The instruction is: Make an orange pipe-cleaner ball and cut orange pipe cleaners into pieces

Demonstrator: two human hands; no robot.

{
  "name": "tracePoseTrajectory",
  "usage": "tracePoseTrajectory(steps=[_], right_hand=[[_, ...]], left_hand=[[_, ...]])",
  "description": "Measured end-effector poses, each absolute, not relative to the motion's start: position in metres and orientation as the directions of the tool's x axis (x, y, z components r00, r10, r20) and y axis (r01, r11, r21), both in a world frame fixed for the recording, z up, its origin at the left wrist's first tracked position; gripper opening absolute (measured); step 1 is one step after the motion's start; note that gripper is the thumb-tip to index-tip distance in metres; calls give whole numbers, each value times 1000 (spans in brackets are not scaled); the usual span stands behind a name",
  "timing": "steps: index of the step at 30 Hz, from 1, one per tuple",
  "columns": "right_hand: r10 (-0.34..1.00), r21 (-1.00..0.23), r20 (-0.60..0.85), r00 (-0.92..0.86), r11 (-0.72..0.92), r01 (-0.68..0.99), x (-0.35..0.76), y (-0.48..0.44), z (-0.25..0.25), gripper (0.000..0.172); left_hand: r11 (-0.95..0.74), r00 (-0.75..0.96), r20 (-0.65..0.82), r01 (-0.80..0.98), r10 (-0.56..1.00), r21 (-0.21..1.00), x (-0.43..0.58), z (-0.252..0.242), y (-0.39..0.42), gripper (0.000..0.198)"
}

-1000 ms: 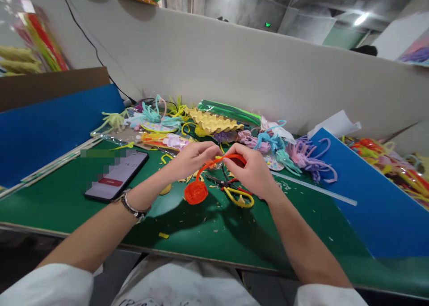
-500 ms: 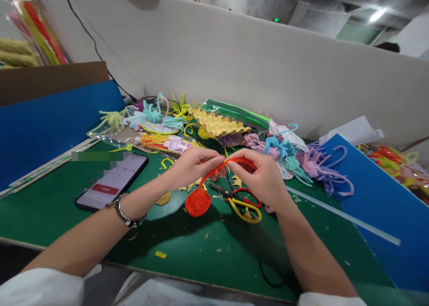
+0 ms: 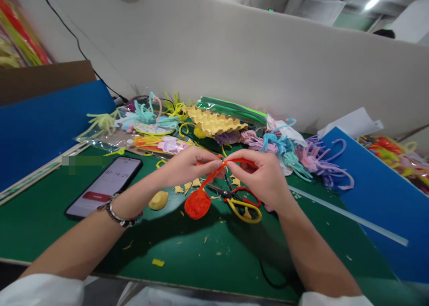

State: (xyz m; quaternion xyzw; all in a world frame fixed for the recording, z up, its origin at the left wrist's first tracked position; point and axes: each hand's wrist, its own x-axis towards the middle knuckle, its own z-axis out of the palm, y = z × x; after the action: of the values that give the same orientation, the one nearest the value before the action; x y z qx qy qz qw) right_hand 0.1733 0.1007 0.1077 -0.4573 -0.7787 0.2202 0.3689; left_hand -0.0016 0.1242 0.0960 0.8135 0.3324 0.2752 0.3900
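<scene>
Now we are holding a fuzzy orange strip (image 3: 210, 177) up over the bench (image 3: 201, 266), with a round coil (image 3: 197, 204) hanging at its low end. Our left grip (image 3: 186, 166) and right grip (image 3: 263, 174) are both pinching the strip, thumbs against fingers, close together. We are guessing it is light, soft and bendy, not slippery. We are picking the thin strip as the best place to hold; squeezing the coil might squash it. Scissors (image 3: 244, 210) are lying nearby, right of the coil.
</scene>
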Motion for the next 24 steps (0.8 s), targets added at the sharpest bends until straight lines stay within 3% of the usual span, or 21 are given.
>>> tracePoseTrajectory(steps=[5,13,18,24], right_hand=[[855,-602,427,-295,512,612,175,101,109,11],[799,-598,392,-457,598,534,191,102,126,16],[752,-566,494,-436,659,496,191,103,125,10],[747,-616,559,-359,664,423,184,104,119,9]], left_hand=[[-664,741,181,428,646,613,0,114,131,28],[-737,810,204,356,550,575,1,116,131,27],[-664,849,178,241,497,708,-3,117,133,25],[-426,821,191,69,537,902,0,109,136,24]])
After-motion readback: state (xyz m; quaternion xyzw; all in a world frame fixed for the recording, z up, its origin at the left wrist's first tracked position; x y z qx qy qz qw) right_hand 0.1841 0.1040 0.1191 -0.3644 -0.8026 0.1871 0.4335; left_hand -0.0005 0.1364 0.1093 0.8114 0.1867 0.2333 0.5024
